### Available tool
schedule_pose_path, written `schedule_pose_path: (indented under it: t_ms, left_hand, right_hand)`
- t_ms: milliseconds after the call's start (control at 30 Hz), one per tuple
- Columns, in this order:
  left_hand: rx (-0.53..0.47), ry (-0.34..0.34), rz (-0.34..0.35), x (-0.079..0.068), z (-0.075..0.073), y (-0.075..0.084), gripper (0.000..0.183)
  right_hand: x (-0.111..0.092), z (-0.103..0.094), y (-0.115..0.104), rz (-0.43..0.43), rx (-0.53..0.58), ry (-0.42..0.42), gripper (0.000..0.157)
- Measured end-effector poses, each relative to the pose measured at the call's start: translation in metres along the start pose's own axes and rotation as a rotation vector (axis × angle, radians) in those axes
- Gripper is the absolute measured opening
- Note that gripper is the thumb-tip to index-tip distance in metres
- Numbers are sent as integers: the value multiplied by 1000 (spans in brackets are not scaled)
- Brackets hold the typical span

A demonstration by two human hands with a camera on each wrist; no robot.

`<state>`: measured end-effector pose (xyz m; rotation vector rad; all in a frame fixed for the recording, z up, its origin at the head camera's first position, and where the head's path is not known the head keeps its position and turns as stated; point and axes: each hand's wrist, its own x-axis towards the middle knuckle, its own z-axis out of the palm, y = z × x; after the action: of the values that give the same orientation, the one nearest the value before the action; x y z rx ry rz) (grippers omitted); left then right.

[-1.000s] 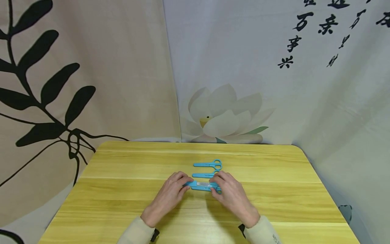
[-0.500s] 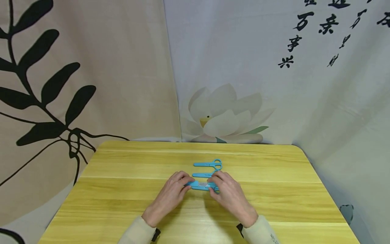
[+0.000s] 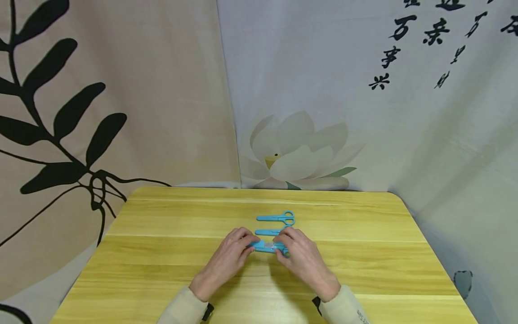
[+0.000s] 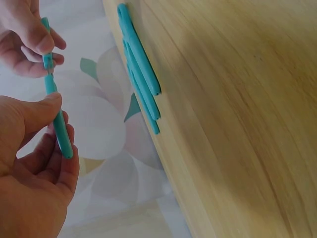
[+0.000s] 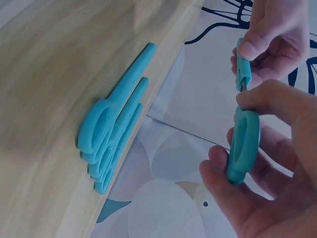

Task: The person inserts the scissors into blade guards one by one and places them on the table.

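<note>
My left hand (image 3: 224, 258) pinches a blue blade cover (image 4: 62, 134) between thumb and fingers. Opposite it, my right hand (image 3: 307, 261) grips a pair of blue scissors (image 5: 253, 141) by the handle loops. Their blade is partly inside the cover, with a short stretch of metal blade (image 5: 243, 86) showing between the hands. Both are held above the table. Beneath and beyond them lie three more covered blue scissors in a column: the far pair (image 3: 271, 218), the middle pair (image 3: 266, 232), partly hidden by my right hand, and the near pair (image 3: 265, 250), overlapped by the held one.
A wood-grain table (image 3: 162, 270) with rounded far corners spreads around the hands. Behind its far edge hangs a curtain (image 3: 182, 90) printed with leaves, a lotus and black characters.
My right hand has shifted slightly left toward my left hand, bringing the scissors along. Less of the blade shows outside the cover. The scissors on the table stay where they were.
</note>
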<state>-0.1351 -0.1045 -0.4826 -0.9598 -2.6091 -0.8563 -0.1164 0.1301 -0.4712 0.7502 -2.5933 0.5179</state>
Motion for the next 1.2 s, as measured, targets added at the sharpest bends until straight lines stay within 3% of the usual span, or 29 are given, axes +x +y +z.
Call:
schedule_pose_path:
  t_ms: [1200]
  left_hand:
    - [16, -1, 42, 0, -2, -1, 23]
  right_hand:
    - [2, 5, -3, -35, 27, 20, 24]
